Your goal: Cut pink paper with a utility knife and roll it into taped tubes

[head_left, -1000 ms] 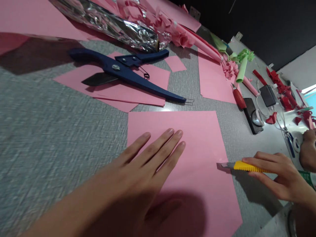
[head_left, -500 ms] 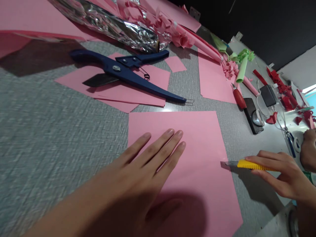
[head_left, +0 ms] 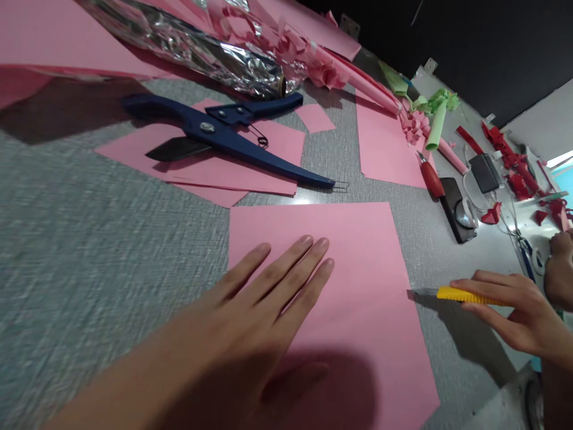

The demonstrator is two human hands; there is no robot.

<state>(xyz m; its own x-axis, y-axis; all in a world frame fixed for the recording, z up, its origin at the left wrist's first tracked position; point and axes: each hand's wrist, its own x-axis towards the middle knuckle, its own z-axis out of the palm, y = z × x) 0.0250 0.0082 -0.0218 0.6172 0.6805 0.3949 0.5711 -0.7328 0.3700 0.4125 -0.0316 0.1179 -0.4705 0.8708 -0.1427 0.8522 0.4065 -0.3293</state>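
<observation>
A large sheet of pink paper [head_left: 358, 257] lies flat on the grey table [head_left: 111, 257]. My left hand [head_left: 268, 298] rests on it palm down, fingers stretched out and slightly apart. In my right hand [head_left: 519, 310] is a yellow box cutter [head_left: 465, 295], gripped between thumb and fingers. Its blade points left, with the tip at the right edge of the pink paper. Blue-handled shears [head_left: 242, 140] lie beyond the sheet, on top of several smaller pink paper pieces [head_left: 277, 143].
A foil-wrapped roll [head_left: 215, 60] and pink paper flowers [head_left: 304, 60] lie at the back. On the right are a red-handled tool [head_left: 431, 177], a black phone-like object [head_left: 456, 215], a green paper roll [head_left: 436, 126] and red paper pieces [head_left: 519, 173]. Another person's hand [head_left: 559, 263] shows at the right edge.
My right hand and the box cutter have shifted slightly right, drawing the blade from over the paper to its edge. My left hand stays flat on the sheet.
</observation>
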